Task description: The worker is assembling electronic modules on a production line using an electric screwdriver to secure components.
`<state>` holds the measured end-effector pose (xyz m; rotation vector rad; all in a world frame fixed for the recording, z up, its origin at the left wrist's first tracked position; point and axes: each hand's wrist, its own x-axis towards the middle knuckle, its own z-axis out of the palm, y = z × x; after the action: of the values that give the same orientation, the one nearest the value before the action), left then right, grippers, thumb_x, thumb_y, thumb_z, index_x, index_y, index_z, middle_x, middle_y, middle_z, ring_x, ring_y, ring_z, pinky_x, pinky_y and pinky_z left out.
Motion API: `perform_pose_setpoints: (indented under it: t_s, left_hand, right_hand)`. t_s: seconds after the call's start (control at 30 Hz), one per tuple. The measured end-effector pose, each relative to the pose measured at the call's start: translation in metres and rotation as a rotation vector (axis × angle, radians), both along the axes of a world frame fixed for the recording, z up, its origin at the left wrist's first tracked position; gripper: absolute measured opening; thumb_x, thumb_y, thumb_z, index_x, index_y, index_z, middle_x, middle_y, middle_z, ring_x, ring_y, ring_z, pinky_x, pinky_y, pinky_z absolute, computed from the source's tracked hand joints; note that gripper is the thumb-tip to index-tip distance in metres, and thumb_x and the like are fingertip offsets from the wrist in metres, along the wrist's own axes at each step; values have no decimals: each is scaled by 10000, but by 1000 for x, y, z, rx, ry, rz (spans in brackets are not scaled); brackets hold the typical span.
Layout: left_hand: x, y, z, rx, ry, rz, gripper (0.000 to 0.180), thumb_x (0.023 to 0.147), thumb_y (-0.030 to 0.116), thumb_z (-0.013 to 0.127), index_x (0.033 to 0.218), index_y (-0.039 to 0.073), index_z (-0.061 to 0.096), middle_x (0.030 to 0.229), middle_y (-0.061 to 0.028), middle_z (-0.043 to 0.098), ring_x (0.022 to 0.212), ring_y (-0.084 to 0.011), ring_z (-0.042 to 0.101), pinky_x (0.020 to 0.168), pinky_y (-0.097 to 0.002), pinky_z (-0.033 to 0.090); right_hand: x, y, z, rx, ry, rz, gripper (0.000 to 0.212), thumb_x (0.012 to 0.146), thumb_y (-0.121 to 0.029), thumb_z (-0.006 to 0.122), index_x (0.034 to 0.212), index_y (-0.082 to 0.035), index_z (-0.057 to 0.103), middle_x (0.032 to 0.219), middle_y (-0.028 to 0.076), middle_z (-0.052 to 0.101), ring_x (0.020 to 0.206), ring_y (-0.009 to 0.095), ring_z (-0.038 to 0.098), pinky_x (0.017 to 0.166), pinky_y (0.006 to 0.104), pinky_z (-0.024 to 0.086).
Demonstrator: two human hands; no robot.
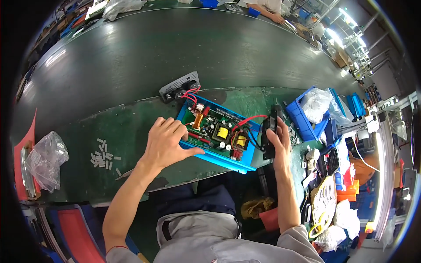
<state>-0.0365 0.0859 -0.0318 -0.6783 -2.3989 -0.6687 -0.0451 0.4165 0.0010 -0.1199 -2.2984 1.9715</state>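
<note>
A blue metal case (223, 163) lies on the green bench in front of me, its top off. Inside it sits a green circuit board (206, 127) with yellow-wrapped transformers and capacitors. My left hand (169, 140) rests on the case's near left edge, thumb stretched along the rim and fingers bent over the corner. My right hand (280, 138) grips a black end panel (269, 136) just off the case's right end. Red and black wires join that panel to the board. A grey end panel (180, 86) hangs on red wires beyond the case's far left corner.
Small pale strips (103, 155) lie scattered at the left, near a clear plastic bag (47, 160). A blue bin (305, 114) holding plastic bags stands at the right. Beyond the bench runs a dark conveyor belt (175, 48). Another person's hand (277, 18) shows on its far side.
</note>
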Motion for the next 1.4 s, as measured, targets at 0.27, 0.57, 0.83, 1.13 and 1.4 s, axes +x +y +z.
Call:
perform_pose_setpoints:
  t_s: [0.27,0.57,0.83,1.13,1.4]
  left_hand:
    - [25,35,-9,45,-39,41,554,691,546,861,645,136,489,602,22,502,586,-188,521,672,-339,377]
    - [24,37,-8,43,-16,74,608,645,535,896,609,145,430,562,27,453,514,-172,454,588,-330,339]
    - [19,35,-9,1,41,113,638,590,467,953,622,144,404,550,17,406,499,-164,403,545,-323,290]
    - [31,38,-9,-51,35,125,630,595,445,961,627,143,410,542,11,387,496,-177,402,534,-326,289]
    - [26,42,-9,32,22,166,625,605,428,953,629,137,401,548,8,404,496,-184,416,543,-332,312]
  right_hand:
    - [-34,37,-19,45,0,188,640,873,-95,682,1476,-25,480,1293,115,635,1204,216,588,1078,345,421]
    - [-51,10,-22,95,76,113,569,917,-138,657,1454,-11,519,1238,90,666,1111,154,618,1003,295,464]
    - [-65,9,-30,319,253,124,548,933,-149,659,1436,15,517,1266,138,656,1151,191,605,1033,328,449]
    - [-31,7,-34,478,275,-5,534,883,-82,713,1390,0,566,1038,147,648,970,252,656,825,344,542]
    - [-55,3,-34,509,332,18,467,954,-100,633,1393,30,540,1098,183,654,1014,313,641,915,382,505]
